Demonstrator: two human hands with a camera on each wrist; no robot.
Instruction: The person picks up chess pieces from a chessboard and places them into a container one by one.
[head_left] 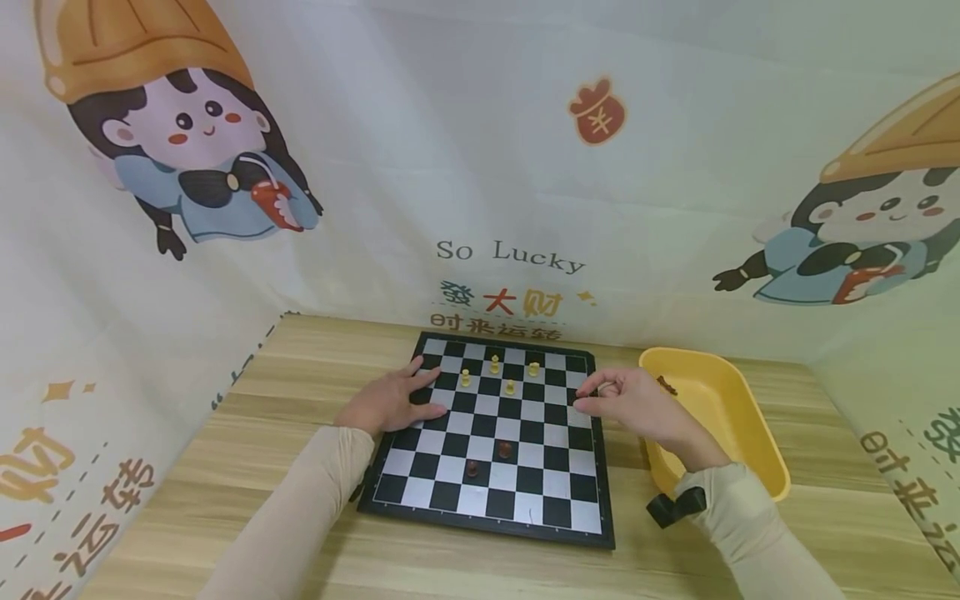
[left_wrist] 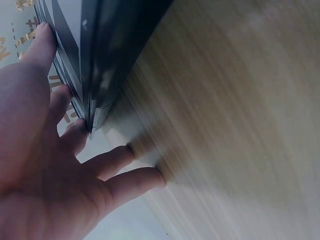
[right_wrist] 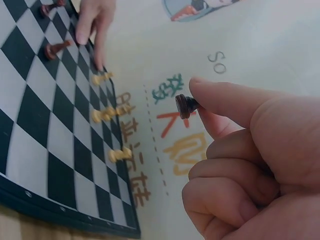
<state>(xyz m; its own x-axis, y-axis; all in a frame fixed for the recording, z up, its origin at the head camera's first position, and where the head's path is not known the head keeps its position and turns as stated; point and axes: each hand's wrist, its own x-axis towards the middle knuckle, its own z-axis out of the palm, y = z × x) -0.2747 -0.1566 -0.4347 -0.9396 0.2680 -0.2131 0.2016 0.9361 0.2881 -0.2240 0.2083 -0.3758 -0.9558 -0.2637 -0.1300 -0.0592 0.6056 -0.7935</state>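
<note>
You pinched a dark chess piece by its narrow end in your right hand, near the right edge of the chessboard, likely keeping its base free. Your left hand lay spread over the left edge, probably for steadiness; the yellow tray sat right, apparently for easy reach.

Board left of bin on the desk, backdrop behind
Four pieces stand on the board's far half, two near pieces on its near half; left grip over the left edge, right grip by the right edge, a held piece at its fingertips.
</note>
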